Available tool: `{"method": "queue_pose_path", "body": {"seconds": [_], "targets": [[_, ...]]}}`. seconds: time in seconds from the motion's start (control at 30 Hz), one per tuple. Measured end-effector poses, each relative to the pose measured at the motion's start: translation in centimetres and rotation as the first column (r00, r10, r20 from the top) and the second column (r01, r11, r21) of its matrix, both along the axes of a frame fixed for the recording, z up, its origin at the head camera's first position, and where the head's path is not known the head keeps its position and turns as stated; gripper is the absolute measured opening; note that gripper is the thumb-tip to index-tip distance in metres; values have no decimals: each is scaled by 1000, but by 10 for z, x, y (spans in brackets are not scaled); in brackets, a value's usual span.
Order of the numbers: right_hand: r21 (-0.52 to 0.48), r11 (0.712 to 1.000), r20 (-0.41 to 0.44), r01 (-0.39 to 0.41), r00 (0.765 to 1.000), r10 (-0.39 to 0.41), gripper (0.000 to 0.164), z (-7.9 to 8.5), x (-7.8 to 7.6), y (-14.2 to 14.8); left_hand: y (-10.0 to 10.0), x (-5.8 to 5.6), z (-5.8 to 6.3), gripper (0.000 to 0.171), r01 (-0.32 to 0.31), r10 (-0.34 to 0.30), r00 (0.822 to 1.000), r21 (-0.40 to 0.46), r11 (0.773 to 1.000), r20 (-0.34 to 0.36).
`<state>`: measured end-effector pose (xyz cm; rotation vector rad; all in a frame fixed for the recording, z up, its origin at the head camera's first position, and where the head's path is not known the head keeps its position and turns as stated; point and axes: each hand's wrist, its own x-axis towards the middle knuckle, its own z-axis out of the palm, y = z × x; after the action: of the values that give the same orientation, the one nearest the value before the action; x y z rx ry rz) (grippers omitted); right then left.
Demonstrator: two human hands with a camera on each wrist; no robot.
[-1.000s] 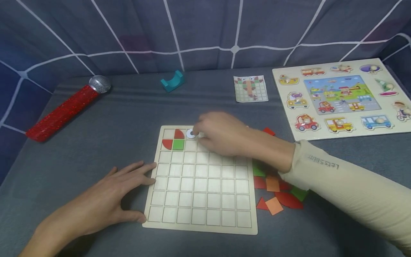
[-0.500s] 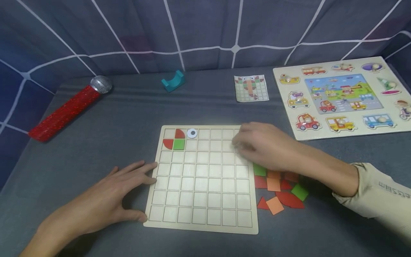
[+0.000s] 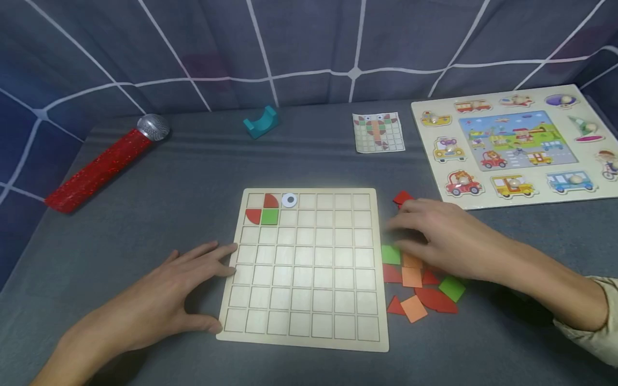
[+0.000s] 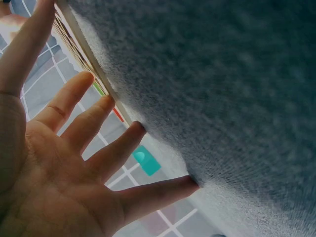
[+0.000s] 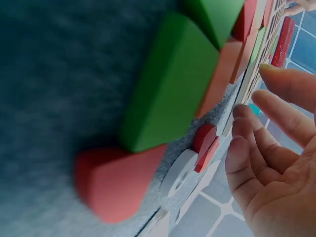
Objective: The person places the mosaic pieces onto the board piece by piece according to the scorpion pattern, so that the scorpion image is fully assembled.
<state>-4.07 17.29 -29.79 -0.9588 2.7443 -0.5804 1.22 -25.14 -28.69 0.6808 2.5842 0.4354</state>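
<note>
A wooden grid board [image 3: 299,279] lies on the table. In its upper left cells sit red quarter-circle pieces [image 3: 270,201], a green square [image 3: 269,217] and a white eye disc [image 3: 289,200]. My left hand [image 3: 166,295] is spread, its thumb and fingertips against the board's left edge. To the right of the board, my right hand [image 3: 449,238] is over a pile of red, orange and green pieces [image 3: 412,277] and partly hides it. Its fingers are loosely bent with nothing between them. Under that hand, the right wrist view shows a second eye disc [image 5: 180,170] beside red pieces.
A small printed pattern card [image 3: 379,134] lies behind the board. At the back right is a knobbed vehicle puzzle [image 3: 432,185]. A teal curved block [image 3: 262,123] and a red glittery microphone [image 3: 101,169] lie toward the back left. A grid-patterned cloth [image 3: 309,48] hangs behind.
My right hand has let go of the eye disc in the board's top row and moved right, off the board, to the loose pieces. The left hand stays at the board's edge.
</note>
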Motion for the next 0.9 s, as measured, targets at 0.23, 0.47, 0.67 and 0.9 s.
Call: {"method": "queue_pose_path", "body": {"seconds": [0.23, 0.47, 0.67, 0.9], "targets": [[39, 999, 29, 8, 1000, -9, 30, -2, 9, 7, 1, -1, 0, 74, -16, 16, 1000, -18, 1000, 23], [51, 998, 16, 23, 1000, -24, 30, 2, 9, 17, 0, 0, 0, 75, -13, 13, 1000, -4, 1000, 19], [109, 988, 6, 109, 994, -110, 33, 7, 3, 32, 0, 0, 0, 75, -16, 16, 999, -3, 1000, 28], [147, 984, 61, 100, 992, -110, 38, 3, -1, 37, 0, -1, 0, 75, -21, 21, 999, -4, 1000, 41]]}}
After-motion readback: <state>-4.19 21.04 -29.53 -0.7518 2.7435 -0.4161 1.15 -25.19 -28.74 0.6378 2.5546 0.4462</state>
